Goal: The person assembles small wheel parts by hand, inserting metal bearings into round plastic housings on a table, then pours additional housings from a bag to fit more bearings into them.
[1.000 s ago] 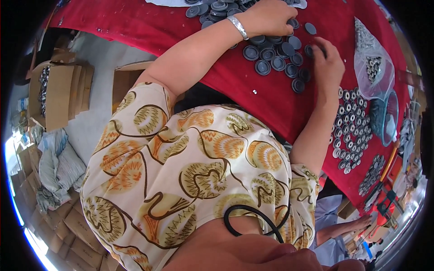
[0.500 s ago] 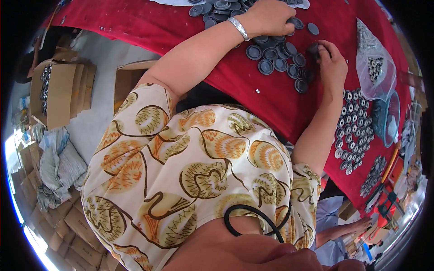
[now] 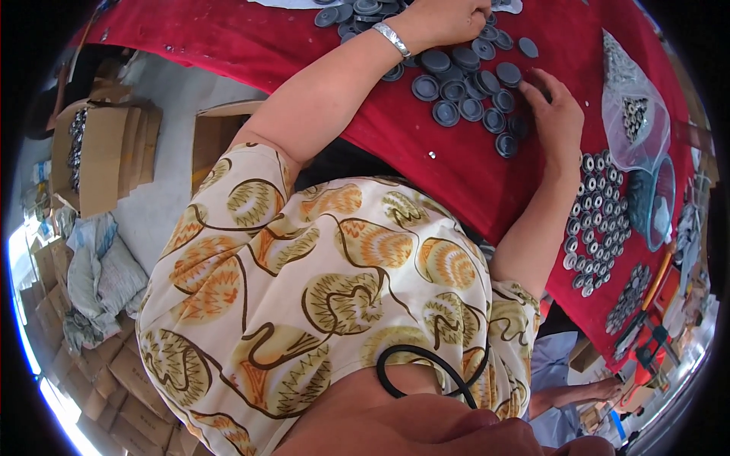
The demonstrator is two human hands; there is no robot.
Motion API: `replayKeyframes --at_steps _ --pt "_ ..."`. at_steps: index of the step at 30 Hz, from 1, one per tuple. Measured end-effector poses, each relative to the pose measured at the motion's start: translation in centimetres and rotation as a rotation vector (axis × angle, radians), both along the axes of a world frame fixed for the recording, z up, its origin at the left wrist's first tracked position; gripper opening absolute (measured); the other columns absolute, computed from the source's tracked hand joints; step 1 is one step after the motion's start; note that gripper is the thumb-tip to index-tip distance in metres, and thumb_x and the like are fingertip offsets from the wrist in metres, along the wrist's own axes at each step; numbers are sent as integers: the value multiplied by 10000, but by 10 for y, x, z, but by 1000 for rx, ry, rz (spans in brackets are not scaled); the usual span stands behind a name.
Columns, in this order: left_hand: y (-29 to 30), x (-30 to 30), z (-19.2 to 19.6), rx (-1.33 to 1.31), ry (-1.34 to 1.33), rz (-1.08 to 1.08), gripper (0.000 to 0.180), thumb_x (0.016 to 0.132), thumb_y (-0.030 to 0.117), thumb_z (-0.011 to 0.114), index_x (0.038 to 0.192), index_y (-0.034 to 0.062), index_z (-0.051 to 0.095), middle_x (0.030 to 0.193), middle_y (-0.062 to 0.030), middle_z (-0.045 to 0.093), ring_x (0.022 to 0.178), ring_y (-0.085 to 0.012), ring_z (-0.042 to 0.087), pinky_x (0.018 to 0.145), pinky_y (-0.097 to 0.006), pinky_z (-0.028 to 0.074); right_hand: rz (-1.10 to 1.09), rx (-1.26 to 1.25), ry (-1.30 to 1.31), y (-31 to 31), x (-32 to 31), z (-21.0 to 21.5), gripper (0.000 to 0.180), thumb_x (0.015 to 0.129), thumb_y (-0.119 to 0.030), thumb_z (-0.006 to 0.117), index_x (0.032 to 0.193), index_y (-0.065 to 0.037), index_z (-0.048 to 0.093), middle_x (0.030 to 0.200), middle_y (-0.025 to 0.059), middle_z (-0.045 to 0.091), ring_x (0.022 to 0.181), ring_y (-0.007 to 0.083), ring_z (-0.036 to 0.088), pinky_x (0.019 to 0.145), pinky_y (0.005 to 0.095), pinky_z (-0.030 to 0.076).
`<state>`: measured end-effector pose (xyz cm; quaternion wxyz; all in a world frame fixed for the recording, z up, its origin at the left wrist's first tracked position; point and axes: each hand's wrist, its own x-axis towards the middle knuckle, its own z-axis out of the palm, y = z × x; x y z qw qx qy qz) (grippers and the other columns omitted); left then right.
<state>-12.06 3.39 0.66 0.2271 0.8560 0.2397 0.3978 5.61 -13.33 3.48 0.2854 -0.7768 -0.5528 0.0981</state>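
Observation:
Small round dark grey plastic caps (image 3: 446,112) lie in a loose cluster on a red cloth (image 3: 426,176). My left hand (image 3: 449,20), below which a silver bracelet (image 3: 391,39) circles the wrist, reaches over the far side of the caps with its fingers curled together. Whatever those fingers hold, if anything, is hidden. At the cluster's right edge, my right hand (image 3: 557,112) has its thumb and forefinger apart, with the thumb tip beside one grey cap (image 3: 509,74). Nothing shows between them. One flat cap (image 3: 528,47) lies alone farther back.
Rows of dark pieces with pale ring centres (image 3: 597,220) lie to the right. Beyond them are a clear bag of metal parts (image 3: 635,114) and a blue-green basket (image 3: 660,205). Open cardboard boxes (image 3: 106,156) and sacks (image 3: 99,273) stand on the floor at left. Another person's arm (image 3: 578,394) shows lower right.
My left hand has moved up and slightly left, uncovering more caps. My right hand has let go of a dark cap, which now rests at the cluster's right side.

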Motion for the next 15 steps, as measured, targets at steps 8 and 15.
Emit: replayKeyframes --at_steps 8,15 --pt "-21 13 6 25 -37 -162 154 842 137 570 850 20 670 847 -208 655 854 -391 635 752 -463 506 92 154 -258 4 -8 -5 313 865 -302 706 1119 -119 705 984 141 676 924 349 662 779 437 528" --pt "-17 11 6 89 219 -95 210 801 198 668 962 64 679 942 -195 644 907 -388 634 792 -464 518 95 -93 -353 11 -22 6 388 869 -386 683 1125 -95 701 1065 144 678 949 356 666 815 450 523"
